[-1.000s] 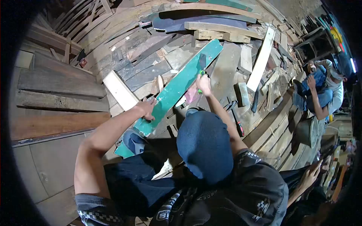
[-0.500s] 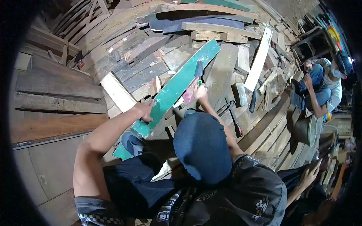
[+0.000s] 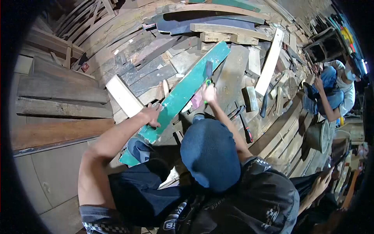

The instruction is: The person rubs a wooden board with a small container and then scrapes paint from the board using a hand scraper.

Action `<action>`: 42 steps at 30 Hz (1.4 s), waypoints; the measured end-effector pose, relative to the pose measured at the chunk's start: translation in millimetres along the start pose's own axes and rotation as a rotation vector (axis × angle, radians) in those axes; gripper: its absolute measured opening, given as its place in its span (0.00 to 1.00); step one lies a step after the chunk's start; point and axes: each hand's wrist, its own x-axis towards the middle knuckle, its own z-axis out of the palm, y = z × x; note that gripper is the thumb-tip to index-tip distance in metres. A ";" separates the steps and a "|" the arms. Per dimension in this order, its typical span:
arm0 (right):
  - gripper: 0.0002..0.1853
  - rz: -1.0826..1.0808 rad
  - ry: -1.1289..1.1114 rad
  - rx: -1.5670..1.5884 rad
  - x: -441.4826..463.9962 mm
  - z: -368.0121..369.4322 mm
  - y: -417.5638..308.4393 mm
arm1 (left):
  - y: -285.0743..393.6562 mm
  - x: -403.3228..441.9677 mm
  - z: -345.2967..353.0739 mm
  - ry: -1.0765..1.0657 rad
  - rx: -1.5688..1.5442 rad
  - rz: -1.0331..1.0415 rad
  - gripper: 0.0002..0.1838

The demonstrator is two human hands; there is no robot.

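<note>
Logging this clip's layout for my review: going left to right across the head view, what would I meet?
Reddish-brown plank → short pale board → left hand → right hand → red-and-black handle → long pale board → bucket. Green board left out: it overlaps the left hand.

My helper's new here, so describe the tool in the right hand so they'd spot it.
Find the long teal board slanting across the middle. Beside it, the right hand grips the flat-bladed tool. Its green handle sets it apart from the red-handled tool lying nearby.
</note>
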 end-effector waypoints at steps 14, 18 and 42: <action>0.24 0.021 -0.089 0.047 -37.1 -6.2 17.3 | 0.6 0.9 0.7 0.001 -0.005 0.015 0.61; 0.24 0.004 -0.078 0.033 -28.7 0.0 19.3 | 5.0 -0.6 -3.4 -0.001 0.025 -0.015 0.61; 0.28 0.032 -0.099 0.006 42.8 -13.7 -7.2 | 1.4 3.0 -0.3 -0.001 0.065 0.013 0.62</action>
